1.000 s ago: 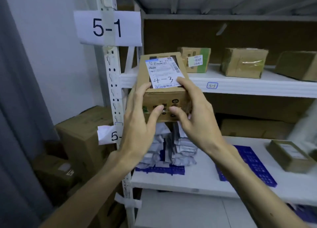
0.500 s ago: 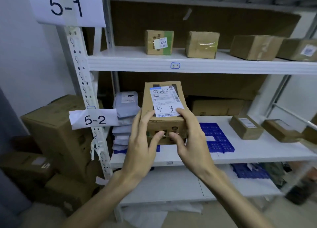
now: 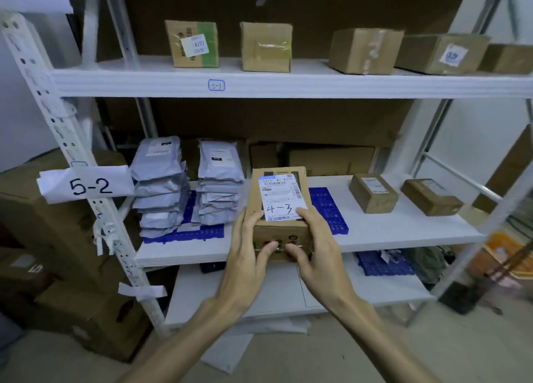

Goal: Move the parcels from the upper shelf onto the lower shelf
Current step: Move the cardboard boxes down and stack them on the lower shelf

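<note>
Lowered to frame centre, the parcel (image 3: 281, 198), gripped by left hand (image 3: 245, 257) and right hand (image 3: 318, 252) fingers (image 3: 294, 248), should be set flat on the lower shelf (image 3: 375, 234).

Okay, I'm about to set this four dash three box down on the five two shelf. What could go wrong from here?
1. The box hangs about level with the front edge of the lower shelf, so its bottom may catch there.
2. The grey mailer bags are stacked close on its left, and sliding the box in could topple them.
3. The left hand and right hand hold only its near end, so a bump could break the grip.
</note>
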Demonstrator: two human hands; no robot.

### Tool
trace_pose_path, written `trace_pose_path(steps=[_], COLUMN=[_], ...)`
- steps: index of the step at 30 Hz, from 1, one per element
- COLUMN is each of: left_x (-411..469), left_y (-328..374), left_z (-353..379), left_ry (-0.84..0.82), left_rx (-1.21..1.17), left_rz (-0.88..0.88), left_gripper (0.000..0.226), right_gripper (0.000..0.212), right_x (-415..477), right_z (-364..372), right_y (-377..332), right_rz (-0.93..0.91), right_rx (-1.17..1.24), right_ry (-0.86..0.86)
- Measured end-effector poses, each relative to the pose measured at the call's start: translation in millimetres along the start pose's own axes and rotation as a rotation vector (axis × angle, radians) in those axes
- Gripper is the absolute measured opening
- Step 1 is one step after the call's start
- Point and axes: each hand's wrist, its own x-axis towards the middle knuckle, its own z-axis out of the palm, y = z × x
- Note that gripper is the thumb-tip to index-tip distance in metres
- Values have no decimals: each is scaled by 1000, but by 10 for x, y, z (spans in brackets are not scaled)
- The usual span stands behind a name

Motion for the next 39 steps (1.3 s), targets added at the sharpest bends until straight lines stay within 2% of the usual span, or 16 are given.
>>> trace_pose_path(steps=[12,22,30,37,39], left_x=[614,1300,1771,2060,2090], left_y=[-778,-1551,-2106,-2487,-2574], left_z=[1147,2017,2353,2499,2528], left_ry=[-129,-135,-151,-97,-84], left_rx=[-114,-166,-124,-79,14], left_rz=[-97,-206,-318,-354,-366], left_gripper=[65,61,71,69,63], right_gripper=[60,61,57,58,58], right_x=[470,1284,1840,2278,2349], right_z=[18,73,430,734,800], right_y=[1448,2441,3073,3717,3802], right_rz=[150,213,325,312,335], right_rx=[-58,-113,20,56,86], right_ry=[-59,-106,-129,-294,-336])
